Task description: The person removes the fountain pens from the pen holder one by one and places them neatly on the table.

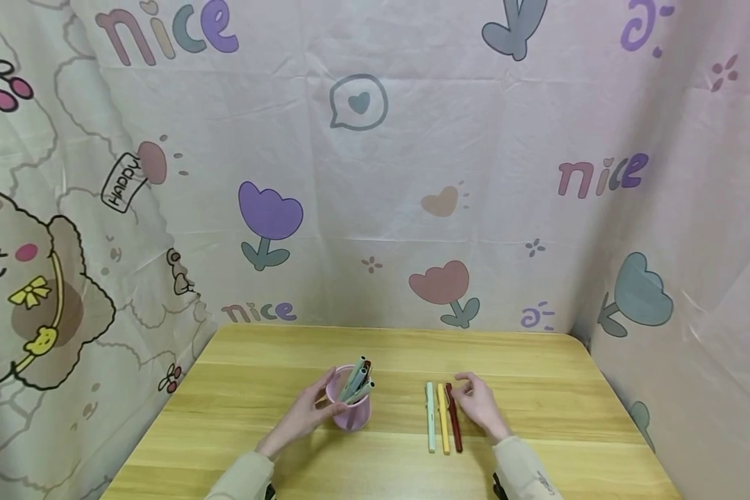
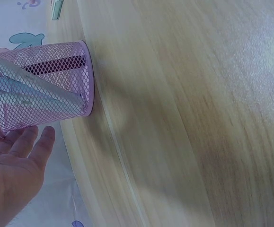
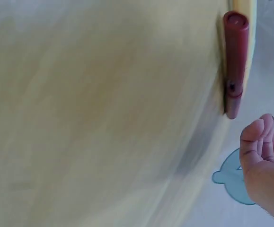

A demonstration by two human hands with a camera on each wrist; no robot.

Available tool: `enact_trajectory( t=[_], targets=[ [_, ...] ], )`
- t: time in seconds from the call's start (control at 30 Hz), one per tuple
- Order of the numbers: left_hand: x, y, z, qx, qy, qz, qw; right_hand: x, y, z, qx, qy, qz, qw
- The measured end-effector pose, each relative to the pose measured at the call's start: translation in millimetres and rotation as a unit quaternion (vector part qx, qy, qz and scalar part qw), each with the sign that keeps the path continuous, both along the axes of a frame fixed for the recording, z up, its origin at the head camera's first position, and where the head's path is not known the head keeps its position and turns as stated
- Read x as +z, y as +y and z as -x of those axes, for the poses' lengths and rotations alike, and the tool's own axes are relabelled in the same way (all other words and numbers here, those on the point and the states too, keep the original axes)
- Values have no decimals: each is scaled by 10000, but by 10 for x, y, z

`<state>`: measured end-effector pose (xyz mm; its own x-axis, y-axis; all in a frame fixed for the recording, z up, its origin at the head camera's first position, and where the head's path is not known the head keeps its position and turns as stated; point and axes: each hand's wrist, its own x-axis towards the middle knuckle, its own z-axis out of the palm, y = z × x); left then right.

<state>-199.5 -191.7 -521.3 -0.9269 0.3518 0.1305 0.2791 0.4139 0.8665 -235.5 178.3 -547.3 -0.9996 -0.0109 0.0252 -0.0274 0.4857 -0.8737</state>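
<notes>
My left hand (image 1: 310,407) holds a pink mesh pen cup (image 1: 352,419) by its upper part, thumb at the near rim and fingers along the far side. Inside the cup lean several pens (image 1: 355,383), pale green, blue-grey and dark red; the left wrist view shows them through the mesh (image 2: 56,90). To the right, three pens lie side by side on the table: a mint green pen (image 1: 430,418), a yellow pen (image 1: 444,420) and a dark red pen (image 1: 455,420). Beside the red pen's far end is my right hand (image 1: 477,405), its fingers loosely bent with nothing between them.
Both hands are over a light wood-grain table (image 1: 256,361). A printed cloth (image 1: 375,173) with flowers and words hangs behind it and along both sides.
</notes>
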Motion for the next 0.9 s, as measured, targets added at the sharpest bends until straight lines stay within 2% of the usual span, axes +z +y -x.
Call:
enact_trajectory(
  t=[0.33, 0.77, 0.9],
  targets=[
    [-13, -10, -14, 128, -56, 17, 9999, 135, -214, -49, 106, 743, 260, 9968],
    [-20, -12, 8, 35, -22, -19, 10000, 337, -434, -157, 502, 1061, 604, 9912],
    [-20, -11, 9, 28, -24, -10, 10000, 362, -481, -181, 681, 997, 642, 9906]
  ],
)
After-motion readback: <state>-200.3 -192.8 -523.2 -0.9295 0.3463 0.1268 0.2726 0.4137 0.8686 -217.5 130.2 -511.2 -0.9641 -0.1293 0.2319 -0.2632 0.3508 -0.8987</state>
